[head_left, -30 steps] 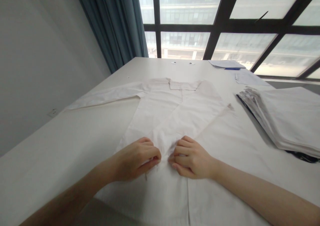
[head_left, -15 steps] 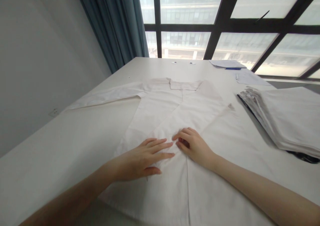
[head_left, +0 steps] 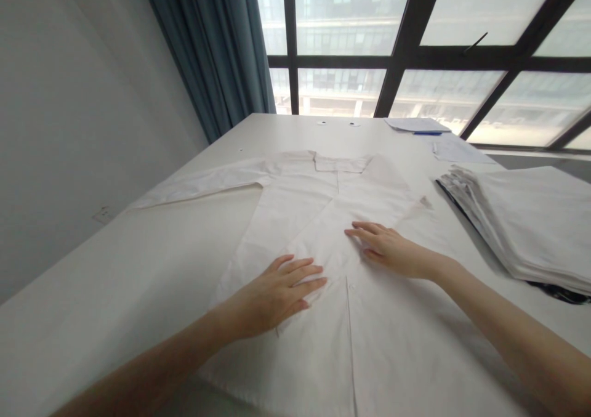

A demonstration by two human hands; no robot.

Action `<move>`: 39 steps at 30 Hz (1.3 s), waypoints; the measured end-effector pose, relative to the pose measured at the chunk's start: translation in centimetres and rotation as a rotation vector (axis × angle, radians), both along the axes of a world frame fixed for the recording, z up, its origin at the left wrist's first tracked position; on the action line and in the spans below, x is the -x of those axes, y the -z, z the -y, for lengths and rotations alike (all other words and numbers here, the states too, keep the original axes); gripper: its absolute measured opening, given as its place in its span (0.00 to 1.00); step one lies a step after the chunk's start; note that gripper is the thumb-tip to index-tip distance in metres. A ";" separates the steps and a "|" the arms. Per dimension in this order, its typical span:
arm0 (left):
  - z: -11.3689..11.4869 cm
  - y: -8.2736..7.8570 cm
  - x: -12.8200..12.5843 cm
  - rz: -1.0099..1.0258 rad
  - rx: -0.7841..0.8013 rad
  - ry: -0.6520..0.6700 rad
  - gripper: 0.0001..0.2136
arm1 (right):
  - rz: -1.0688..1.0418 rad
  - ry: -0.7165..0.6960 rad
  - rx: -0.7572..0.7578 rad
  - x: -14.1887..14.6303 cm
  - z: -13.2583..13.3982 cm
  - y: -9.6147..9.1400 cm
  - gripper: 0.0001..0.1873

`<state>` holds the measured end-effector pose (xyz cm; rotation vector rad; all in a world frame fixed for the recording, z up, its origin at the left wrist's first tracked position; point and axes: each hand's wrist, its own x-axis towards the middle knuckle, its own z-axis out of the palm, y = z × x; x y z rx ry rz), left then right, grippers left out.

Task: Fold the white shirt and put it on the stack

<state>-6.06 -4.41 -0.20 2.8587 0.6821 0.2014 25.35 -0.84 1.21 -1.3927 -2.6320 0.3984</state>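
Note:
A white shirt (head_left: 295, 207) lies spread on the white table (head_left: 138, 263), collar away from me, its left sleeve stretched out to the left and its right sleeve folded diagonally across the front. My left hand (head_left: 277, 291) lies flat on the lower front of the shirt, fingers spread. My right hand (head_left: 390, 247) rests flat on the folded sleeve a little farther up and to the right, fingers stretched out. Neither hand holds anything.
A thick stack of folded white cloth (head_left: 521, 220) sits on the table at the right. Papers (head_left: 418, 124) with a blue pen lie at the far edge by the window. A blue curtain (head_left: 217, 53) hangs at the back left, beside a grey wall.
Both hands went from pinching the cloth with curled fingers to lying open and flat. My right hand has slid up and to the right along the folded sleeve; the left stayed near the lower front.

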 end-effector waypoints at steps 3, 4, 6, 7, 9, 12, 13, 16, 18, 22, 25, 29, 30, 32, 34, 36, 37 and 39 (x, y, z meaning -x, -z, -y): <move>0.2 -0.1 -0.1 -0.065 -0.036 -0.005 0.26 | -0.049 -0.027 -0.015 -0.1 -1.0 0.0 0.26; 0.2 -0.2 -0.1 -0.080 -0.036 -0.004 0.27 | -0.071 -0.036 -0.043 0.2 -1.4 0.3 0.25; 0.2 -0.4 -0.1 -0.091 -0.017 0.008 0.29 | -0.101 -0.046 -0.108 0.8 -2.3 1.0 0.24; 0.2 -0.6 -0.1 -0.089 -0.004 0.016 0.29 | -0.102 -0.042 -0.138 1.1 -2.9 1.4 0.24; 0.1 -0.8 -0.1 -0.082 0.017 0.024 0.31 | -0.065 -0.001 -0.179 1.2 -4.2 2.3 0.24; 0.0 -1.0 -0.1 -0.072 0.024 0.032 0.32 | 0.039 0.139 -0.184 0.1 -6.6 3.3 0.26; 0.0 -1.0 -0.1 -0.068 0.022 0.034 0.32 | 0.067 0.188 -0.179 -0.4 -7.4 3.5 0.27; -0.1 -0.9 0.0 -0.058 0.022 0.038 0.32 | 0.110 0.303 -0.172 -2.3 -9.8 3.8 0.29; -0.2 -0.9 0.1 -0.064 0.032 0.039 0.32 | 0.132 0.366 -0.169 -3.4 -11.2 3.9 0.30; -0.4 -1.0 0.0 -0.100 0.062 0.032 0.32 | 0.157 0.495 -0.181 -5.3 -13.6 4.0 0.30; -0.5 -1.1 0.0 -0.101 0.084 0.028 0.33 | 0.155 0.599 -0.225 -6.7 -15.0 4.0 0.28; -0.7 -0.9 0.1 -0.028 0.073 -0.007 0.29 | 0.139 0.719 -0.324 -8.4 -16.2 3.3 0.25; -0.8 -0.7 0.2 0.014 0.056 -0.048 0.26 | 0.136 0.726 -0.348 -8.7 -16.5 3.0 0.25; -1.1 -0.2 0.4 0.118 -0.002 -0.182 0.22 | 0.134 0.693 -0.378 -9.0 -17.0 2.5 0.25; -1.6 0.5 0.6 0.210 -0.084 -0.343 0.20 | 0.136 0.610 -0.379 -8.8 -17.6 2.1 0.25; -2.1 1.3 0.9 0.241 -0.166 -0.472 0.19 | 0.142 0.515 -0.356 -8.2 -18.5 2.2 0.24; -2.2 1.6 1.0 0.229 -0.198 -0.510 0.20 | 0.146 0.479 -0.342 -7.9 -18.9 2.3 0.24; -2.5 2.2 1.2 0.173 -0.237 -0.531 0.22 | 0.157 0.448 -0.312 -7.5 -19.8 2.9 0.25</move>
